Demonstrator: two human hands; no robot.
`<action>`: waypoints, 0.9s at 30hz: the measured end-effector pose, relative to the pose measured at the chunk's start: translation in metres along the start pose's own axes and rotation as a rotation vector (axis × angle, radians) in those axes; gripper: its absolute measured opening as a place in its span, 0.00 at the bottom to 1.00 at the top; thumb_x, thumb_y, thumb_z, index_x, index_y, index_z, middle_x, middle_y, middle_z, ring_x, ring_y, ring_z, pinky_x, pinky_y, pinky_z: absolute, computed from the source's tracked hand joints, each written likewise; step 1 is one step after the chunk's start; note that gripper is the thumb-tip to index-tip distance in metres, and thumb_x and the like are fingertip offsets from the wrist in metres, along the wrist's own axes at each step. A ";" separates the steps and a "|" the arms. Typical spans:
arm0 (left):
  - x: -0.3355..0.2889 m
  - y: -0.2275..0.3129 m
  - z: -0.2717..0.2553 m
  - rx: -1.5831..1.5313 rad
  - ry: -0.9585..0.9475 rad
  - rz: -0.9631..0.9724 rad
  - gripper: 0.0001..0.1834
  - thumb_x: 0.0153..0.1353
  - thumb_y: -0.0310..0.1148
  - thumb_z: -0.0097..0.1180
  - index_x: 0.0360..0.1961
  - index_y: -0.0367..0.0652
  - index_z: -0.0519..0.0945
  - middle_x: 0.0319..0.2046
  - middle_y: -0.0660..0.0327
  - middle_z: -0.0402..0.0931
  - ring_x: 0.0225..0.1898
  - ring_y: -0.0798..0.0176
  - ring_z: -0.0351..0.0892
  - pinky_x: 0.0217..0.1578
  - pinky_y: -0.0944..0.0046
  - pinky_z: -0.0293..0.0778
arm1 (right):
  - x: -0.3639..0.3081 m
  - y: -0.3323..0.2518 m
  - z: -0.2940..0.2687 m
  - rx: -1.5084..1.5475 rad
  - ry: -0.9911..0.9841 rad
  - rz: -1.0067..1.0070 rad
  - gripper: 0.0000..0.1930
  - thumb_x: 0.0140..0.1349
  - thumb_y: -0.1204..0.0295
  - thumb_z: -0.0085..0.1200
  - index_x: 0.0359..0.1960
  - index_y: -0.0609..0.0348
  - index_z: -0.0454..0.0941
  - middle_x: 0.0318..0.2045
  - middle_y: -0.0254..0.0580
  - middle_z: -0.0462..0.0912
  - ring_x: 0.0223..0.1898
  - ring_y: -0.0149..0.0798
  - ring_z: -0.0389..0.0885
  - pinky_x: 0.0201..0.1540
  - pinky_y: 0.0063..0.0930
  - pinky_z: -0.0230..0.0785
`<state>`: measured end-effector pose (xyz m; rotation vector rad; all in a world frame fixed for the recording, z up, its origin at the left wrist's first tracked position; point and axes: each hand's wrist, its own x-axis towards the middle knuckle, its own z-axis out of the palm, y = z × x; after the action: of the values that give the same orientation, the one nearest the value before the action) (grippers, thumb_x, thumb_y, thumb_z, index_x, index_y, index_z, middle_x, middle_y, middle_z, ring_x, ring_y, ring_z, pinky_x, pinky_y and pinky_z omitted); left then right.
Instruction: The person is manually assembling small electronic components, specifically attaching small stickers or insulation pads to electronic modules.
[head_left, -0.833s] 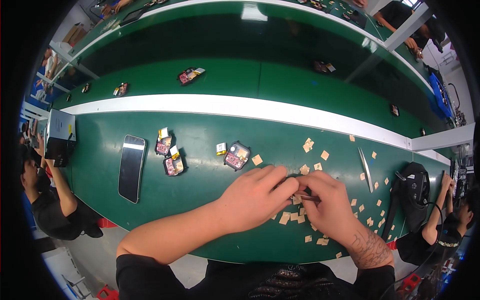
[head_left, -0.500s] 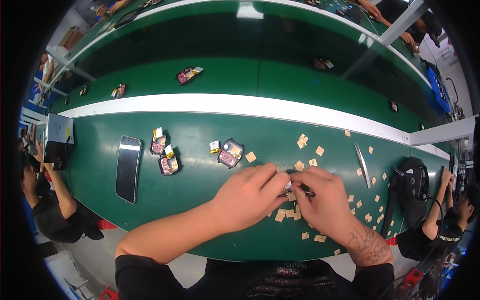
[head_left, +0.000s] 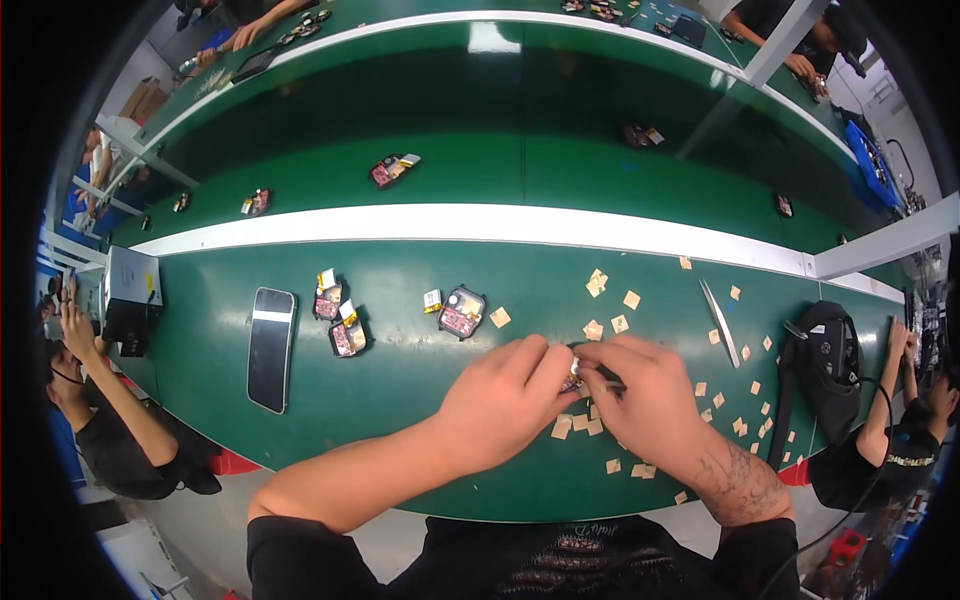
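My left hand (head_left: pixel 510 395) is closed round a small electronic device assembly (head_left: pixel 573 378), of which only a whitish piece and a dark edge show between the fingers. My right hand (head_left: pixel 640 385) meets it from the other side, thumb and forefinger pinched at the assembly's upper edge. What the fingertips cover is hidden. Beige square pads (head_left: pixel 580 424) lie scattered on the green table around and under my right hand. Left of the hands sits an open watch-shaped housing (head_left: pixel 462 311) with a red circuit board, and a silver battery (head_left: pixel 432 301) beside it.
Two similar housings (head_left: pixel 349 338) lie farther left, near a phone (head_left: pixel 271 350). Tweezers (head_left: pixel 719 325) and a black bag (head_left: pixel 828 372) are on the right. Beyond the white rail (head_left: pixel 480 222), more assemblies (head_left: pixel 390 170) sit on a green strip. Co-workers sit at both sides.
The view has swung slightly left, so most things sit farther right in it. On the green strip, the assemblies at left have moved rightward. My hands stay together on the device.
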<state>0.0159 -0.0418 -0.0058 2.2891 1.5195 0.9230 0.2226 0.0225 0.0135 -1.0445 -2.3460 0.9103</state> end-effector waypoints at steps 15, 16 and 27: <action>-0.002 -0.001 0.005 -0.013 -0.014 -0.016 0.20 0.59 0.35 0.79 0.48 0.42 0.84 0.36 0.58 0.74 0.29 0.54 0.81 0.29 0.56 0.79 | -0.003 0.003 -0.004 0.150 -0.024 0.040 0.16 0.67 0.83 0.62 0.56 0.65 0.83 0.42 0.52 0.89 0.36 0.54 0.92 0.38 0.42 0.85; -0.003 -0.002 0.005 -0.012 -0.033 -0.021 0.19 0.59 0.35 0.79 0.48 0.43 0.86 0.36 0.59 0.74 0.29 0.56 0.81 0.29 0.57 0.79 | -0.004 0.005 -0.002 0.180 -0.005 0.050 0.15 0.67 0.83 0.61 0.55 0.65 0.83 0.42 0.51 0.89 0.36 0.53 0.92 0.37 0.41 0.85; 0.005 -0.002 0.006 0.078 -0.113 0.081 0.20 0.57 0.34 0.79 0.51 0.45 0.88 0.41 0.59 0.78 0.32 0.59 0.82 0.30 0.58 0.80 | 0.000 0.028 -0.005 0.088 0.023 0.056 0.12 0.66 0.75 0.66 0.51 0.60 0.85 0.40 0.46 0.85 0.34 0.50 0.90 0.35 0.40 0.84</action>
<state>0.0190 -0.0358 -0.0099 2.4286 1.4502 0.7524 0.2394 0.0387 -0.0022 -1.0845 -2.2462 1.0076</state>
